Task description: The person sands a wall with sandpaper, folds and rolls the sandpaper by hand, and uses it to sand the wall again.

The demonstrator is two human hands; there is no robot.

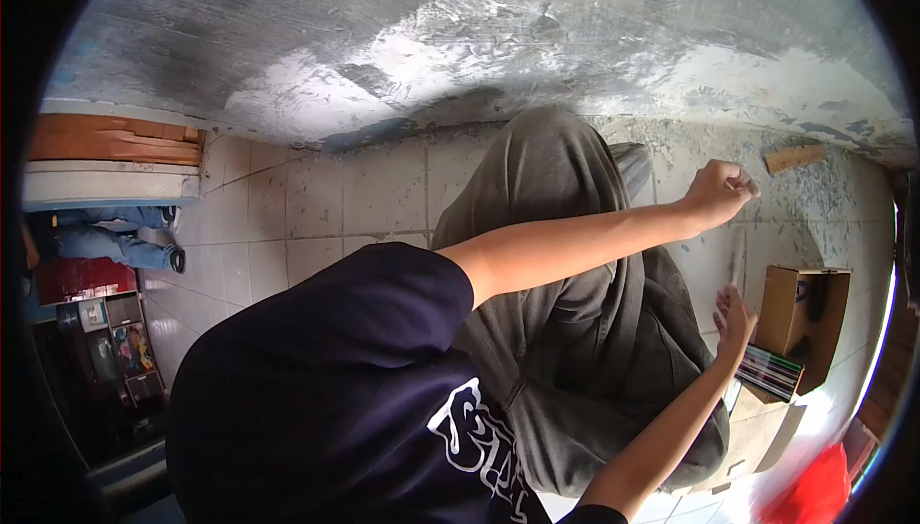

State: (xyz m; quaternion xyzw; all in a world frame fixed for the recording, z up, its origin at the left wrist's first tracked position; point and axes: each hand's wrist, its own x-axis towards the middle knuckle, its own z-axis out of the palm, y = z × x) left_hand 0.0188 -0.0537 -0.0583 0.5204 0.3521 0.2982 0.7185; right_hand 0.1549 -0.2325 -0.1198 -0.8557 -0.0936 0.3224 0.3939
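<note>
My left hand [717,200] hovers above the tiled floor beside my raised knee, its fingers curled together. Whether something small sits in that grip, I cannot make out. Lower in the view, my right hand [736,321] is closed around one end of a thin, pale, stick-like tool [737,254]. The tool points away toward the wall, and it is too blurred for me to tell its kind. A flat tan strip [795,158], perhaps wood, lies on the floor past my left hand.
An open cardboard box [832,332] with dark contents stands right of my right hand, beside a tray of thin coloured sticks [770,372]. A patchy, peeling wall [460,35] runs along the far side. Paint flecks dot the tiles. Another person's jeans-clad legs [115,241] show at far left.
</note>
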